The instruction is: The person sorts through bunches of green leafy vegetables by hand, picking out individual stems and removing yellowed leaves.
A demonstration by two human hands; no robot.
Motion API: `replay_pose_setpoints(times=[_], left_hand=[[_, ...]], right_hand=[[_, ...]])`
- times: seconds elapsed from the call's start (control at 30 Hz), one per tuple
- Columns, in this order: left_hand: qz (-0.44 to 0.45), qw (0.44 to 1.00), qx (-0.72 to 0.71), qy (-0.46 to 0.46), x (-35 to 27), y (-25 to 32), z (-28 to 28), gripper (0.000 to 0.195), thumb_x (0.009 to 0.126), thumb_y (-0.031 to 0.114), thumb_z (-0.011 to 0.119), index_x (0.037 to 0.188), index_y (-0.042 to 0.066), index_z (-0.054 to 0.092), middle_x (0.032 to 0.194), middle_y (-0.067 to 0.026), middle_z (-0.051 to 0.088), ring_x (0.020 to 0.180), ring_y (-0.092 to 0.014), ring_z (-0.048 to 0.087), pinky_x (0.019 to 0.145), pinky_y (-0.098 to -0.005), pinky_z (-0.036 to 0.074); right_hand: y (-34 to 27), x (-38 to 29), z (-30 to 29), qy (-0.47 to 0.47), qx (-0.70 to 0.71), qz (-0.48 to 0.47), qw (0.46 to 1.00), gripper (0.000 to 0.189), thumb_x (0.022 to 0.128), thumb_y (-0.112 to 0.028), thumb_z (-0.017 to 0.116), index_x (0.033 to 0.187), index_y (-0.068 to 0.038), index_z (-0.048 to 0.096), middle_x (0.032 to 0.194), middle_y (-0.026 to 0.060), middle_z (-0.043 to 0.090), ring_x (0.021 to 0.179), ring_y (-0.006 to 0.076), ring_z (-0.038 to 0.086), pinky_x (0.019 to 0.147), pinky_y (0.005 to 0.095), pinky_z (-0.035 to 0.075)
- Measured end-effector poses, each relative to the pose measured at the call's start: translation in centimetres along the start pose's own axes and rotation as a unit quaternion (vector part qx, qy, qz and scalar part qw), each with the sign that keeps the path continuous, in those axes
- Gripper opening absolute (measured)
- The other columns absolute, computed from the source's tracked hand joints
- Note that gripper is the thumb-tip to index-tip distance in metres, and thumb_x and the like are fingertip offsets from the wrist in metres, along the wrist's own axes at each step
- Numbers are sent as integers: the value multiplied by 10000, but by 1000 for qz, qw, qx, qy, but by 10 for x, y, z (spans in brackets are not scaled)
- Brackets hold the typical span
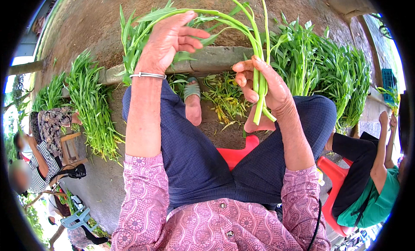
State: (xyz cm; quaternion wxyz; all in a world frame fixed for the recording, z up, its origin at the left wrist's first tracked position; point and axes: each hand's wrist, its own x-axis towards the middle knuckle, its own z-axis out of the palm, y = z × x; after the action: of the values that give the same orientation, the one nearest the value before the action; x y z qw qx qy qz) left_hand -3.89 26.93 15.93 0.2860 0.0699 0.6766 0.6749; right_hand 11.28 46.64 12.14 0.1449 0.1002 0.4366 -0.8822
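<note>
Several green stems of a leafy vegetable (256, 72), which looks like water spinach, are gripped near their cut ends by my right hand (275, 85), between thumb and fingers. One long stem arches over to the left, its leafy tip hanging beyond my left wrist. My left hand (163, 40), with a silver bangle (147, 75) at the wrist, is raised beside that arch. Its fingers are spread and hold nothing; the stem passes along its upper edge, and whether they touch I cannot tell.
Leafy bundles (298, 59) stand right along a concrete kerb (223, 58); another heap (92, 111) lies left. Yellowed trimmings (223, 95) litter the ground between my feet. I sit on a red plastic stool (238, 153). A person in green (373, 202) sits right; others sit left.
</note>
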Motion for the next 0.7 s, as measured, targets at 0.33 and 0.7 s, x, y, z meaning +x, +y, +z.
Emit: replay_pose_setpoints(times=[0.33,0.7], left_hand=[[3,994,13,-111,3,-22,31,284,883,263,612,967,-5,653,769,-75,675,609,-111,614,602,-223,509],[-34,989,-118,-79,11,-39,42,260,903,207,539,1010,-17,613,869,-87,638,696,-129,586,633,-258,494]], right_hand=[[-5,-2,-1,-39,-50,6,998,562,932,-459,438,1084,57,600,811,93,605,543,116,470,545,237,401],[-6,-1,5,-52,-182,-22,982,489,953,-408,443,1049,40,612,776,107,622,494,117,522,493,228,434]])
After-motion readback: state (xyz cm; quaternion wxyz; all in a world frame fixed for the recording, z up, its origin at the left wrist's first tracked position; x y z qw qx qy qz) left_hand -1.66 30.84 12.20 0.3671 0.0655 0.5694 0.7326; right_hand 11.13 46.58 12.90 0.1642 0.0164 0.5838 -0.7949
